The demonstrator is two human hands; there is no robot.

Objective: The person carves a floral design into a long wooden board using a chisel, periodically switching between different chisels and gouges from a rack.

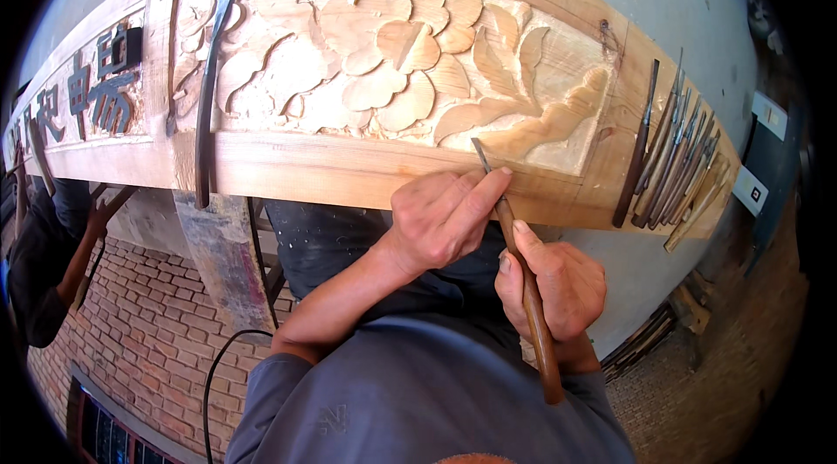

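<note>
A long wooden board [305,159] spans the view, carved in relief with flowers [410,63] and leaves. My right hand [558,281] is closed round the dark wooden handle [540,351] of a carving chisel. My left hand [445,220] holds the same chisel higher up, fingers at the metal shank [484,159]. The chisel's tip rests at the lower edge of the relief, beside a wavy carved shape [558,124]. Several carving tools [663,150] lie side by side on the board's right end.
A long dark bar [209,98] crosses the board left of the flowers, beside carved dark characters [113,81]. Another person in dark clothing [44,264] works at the far left. Below are brick paving [148,298], a worn post [209,246] and a black cable [214,368].
</note>
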